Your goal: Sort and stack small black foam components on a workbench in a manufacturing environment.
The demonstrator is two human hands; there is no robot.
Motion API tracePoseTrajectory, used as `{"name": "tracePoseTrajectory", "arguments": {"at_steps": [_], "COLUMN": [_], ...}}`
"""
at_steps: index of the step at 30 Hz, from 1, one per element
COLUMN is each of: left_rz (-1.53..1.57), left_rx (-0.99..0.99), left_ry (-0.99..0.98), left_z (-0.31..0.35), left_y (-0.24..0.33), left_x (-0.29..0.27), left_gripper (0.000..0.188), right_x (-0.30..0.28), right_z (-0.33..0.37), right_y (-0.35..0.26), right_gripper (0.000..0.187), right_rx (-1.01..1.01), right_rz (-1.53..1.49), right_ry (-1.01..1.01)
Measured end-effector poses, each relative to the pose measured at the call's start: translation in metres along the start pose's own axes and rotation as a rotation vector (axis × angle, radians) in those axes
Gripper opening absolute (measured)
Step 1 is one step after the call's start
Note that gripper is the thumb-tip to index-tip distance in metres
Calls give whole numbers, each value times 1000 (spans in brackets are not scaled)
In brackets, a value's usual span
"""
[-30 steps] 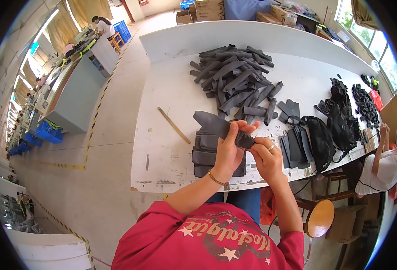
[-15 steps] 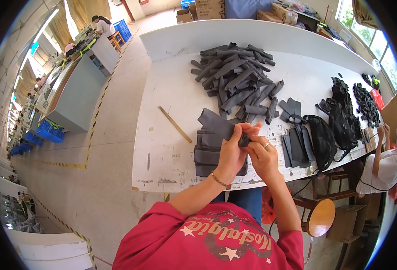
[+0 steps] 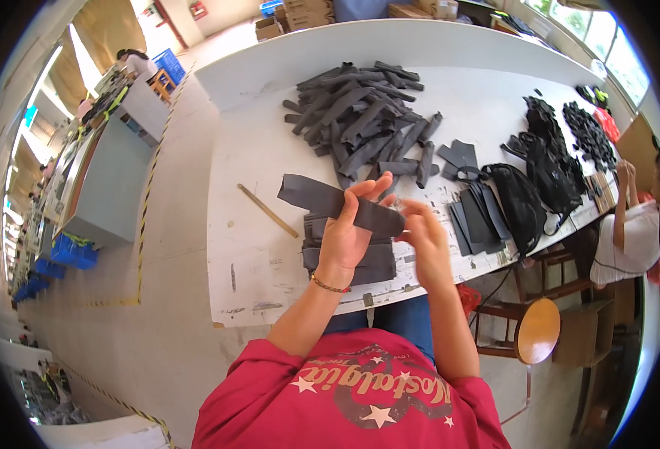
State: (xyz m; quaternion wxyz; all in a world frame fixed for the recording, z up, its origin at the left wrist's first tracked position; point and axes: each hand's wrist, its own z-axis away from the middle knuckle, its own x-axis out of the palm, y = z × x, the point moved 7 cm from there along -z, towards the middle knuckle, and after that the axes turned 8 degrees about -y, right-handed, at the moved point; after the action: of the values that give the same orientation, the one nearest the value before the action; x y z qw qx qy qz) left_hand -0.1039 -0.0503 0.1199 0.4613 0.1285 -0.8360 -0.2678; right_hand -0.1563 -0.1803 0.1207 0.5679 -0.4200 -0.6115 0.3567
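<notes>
A dark grey fabric tube (image 3: 307,194) lies across my left hand (image 3: 347,238), gripped between the thumb and the fingers behind it. Its left end sticks out flat past the thumb. At the other end is my right hand (image 3: 429,243), its fingertips against or right beside the tube's edge; motion smears them, so their grip is unclear. Beneath my hands lies a stack of flat dark grey fabric pieces (image 3: 371,262), partly covered by my left hand. Farther back on the white table (image 3: 251,161) rises a heap of similar rolled fabric tubes (image 3: 360,112).
Left of the stack lies a thin wooden stick (image 3: 268,210). To the right are flat dark pieces (image 3: 479,221), a black bag (image 3: 515,206) and more black items. A raised white panel (image 3: 420,41) borders the far edge. A person (image 3: 629,232) sits at the right, near a round stool (image 3: 537,331).
The fabric piece, earlier bunched between both hands, now stretches out across my left hand. My right hand has shifted to its right end. The whole view has shifted slightly.
</notes>
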Motion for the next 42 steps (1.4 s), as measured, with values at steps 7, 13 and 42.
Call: {"name": "tracePoseTrajectory", "arguments": {"at_steps": [7, 13, 42], "left_rz": [-276, -211, -1388], "left_rx": [6, 24, -299], "left_ry": [413, 389, -106], "left_z": [32, 42, -158], "left_y": [34, 47, -68], "left_x": [-62, -59, -88], "left_gripper": [32, 22, 21], "right_x": [2, -4, -223], "right_z": [12, 4, -33], "right_y": [-28, -11, 18], "right_gripper": [8, 3, 10], "right_rx": [-500, -317, -151], "right_rz": [658, 596, 1459], "right_ry": [40, 16, 480]}}
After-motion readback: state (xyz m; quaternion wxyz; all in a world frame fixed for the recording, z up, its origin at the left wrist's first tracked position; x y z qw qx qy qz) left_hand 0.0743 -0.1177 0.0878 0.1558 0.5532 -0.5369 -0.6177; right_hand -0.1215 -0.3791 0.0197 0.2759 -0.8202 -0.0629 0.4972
